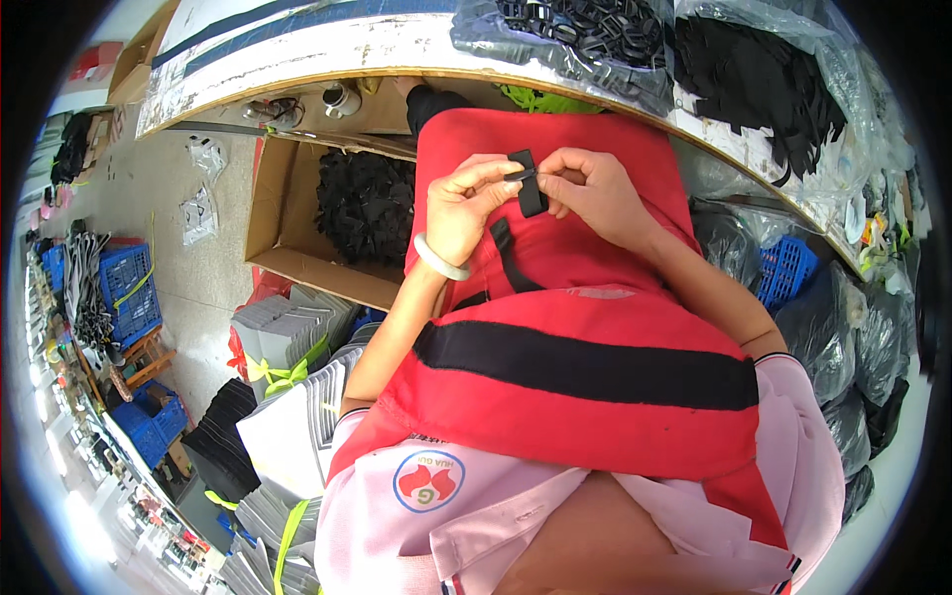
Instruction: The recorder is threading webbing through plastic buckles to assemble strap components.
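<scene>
strap, short and black, is pinched by the left hand and the right hand, both nearly closed, seemingly mid-adjustment and calling for careful alignment next.

Short black strap, perhaps folded, slanting between both hands

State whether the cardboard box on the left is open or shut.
Open: the cardboard box shows a heap of black pieces through its uncovered opening.
</scene>
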Available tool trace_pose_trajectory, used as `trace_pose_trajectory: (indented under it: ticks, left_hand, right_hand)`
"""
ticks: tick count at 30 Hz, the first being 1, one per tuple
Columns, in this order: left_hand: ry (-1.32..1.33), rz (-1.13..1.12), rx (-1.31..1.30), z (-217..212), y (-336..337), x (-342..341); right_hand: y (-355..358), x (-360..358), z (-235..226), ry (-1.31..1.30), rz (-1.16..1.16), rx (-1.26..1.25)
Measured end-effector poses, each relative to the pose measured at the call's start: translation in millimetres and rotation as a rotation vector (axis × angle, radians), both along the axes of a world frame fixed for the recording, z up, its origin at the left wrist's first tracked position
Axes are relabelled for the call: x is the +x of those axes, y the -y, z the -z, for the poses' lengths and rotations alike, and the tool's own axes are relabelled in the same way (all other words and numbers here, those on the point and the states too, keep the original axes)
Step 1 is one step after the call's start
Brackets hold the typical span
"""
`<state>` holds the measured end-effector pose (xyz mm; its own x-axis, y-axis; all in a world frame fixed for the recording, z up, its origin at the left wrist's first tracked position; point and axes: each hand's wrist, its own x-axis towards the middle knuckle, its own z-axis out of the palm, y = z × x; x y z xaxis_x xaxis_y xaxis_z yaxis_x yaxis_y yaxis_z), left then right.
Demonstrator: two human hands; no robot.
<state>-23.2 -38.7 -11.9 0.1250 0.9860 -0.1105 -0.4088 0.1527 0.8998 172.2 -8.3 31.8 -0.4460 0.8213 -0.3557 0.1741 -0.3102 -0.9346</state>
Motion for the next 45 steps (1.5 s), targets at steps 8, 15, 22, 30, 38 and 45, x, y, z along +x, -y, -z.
trace_pose_trajectory:
  ticks: [8,15,22,30,38,45]
  left_hand:
    - [-0.262,0.022,0.109,-7.4,4.5,2.2]
    - [-0.143,0.19,0.041,-19.6,10.3,-13.6]
    - [-0.5,0.091,-0.185,-31.8,45.9,-120.7]
    - [-0.537,-0.213,-0.083,-30.2,28.8,-118.6]
    - [-1.054,-0.037,0.636,-61.9,-166.1,63.3]
    - [-1.693,0.18,0.605,-40.9,-205.3,132.8]
  right_hand:
    - [-11.6,5.4,2.9,-0.044,-0.009,-0.021]
    - [-17.2,-4.2,11.5,-0.015,0.103,0.122]
    - [-11.4,-13.8,19.0,-0.159,-0.054,0.112]
    - [1.1,30.9,47.2,0.144,-0.129,0.206]
    - [7.4,38.2,36.0,0.281,-0.274,0.393]
    - [0.1,73.3,49.9,0.22,-0.116,0.27]
